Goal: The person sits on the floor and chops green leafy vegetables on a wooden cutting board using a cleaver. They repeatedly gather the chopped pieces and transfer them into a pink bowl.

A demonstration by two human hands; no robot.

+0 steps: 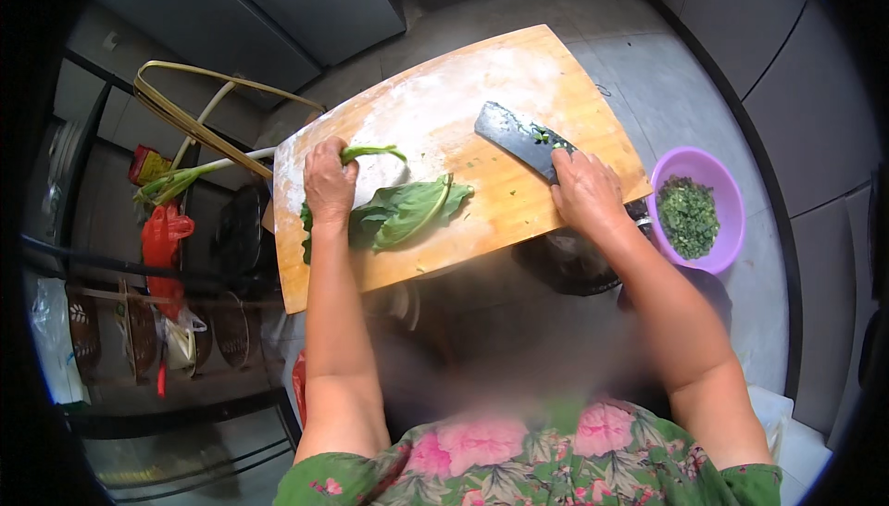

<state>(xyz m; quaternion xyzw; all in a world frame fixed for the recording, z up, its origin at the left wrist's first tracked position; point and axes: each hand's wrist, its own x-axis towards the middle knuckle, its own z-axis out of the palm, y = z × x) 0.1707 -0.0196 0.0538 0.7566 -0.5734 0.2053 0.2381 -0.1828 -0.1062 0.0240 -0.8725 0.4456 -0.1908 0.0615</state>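
My left hand [329,183] is closed around a green vegetable stalk [375,150], whose thin end sticks out to the right past my thumb. Under and beside that wrist, broad green leaves [421,213] lie flat on the wooden board [514,193]. In my right hand [590,190] is a cleaver [517,138], its dark blade resting on or just over the board and angled up to the left. Chopped green bits [540,135] cling to the blade near my fingers. The cleaver's handle is hidden in my grip.
White flour-like powder [444,100] coats the board's far side. A purple bowl [735,218] of chopped greens stands off the right edge. Beyond the left edge are a basket handle [167,110], a leek-like stalk [180,179] and a red plastic bag [163,249]. A black bag [566,266] sits below the board.
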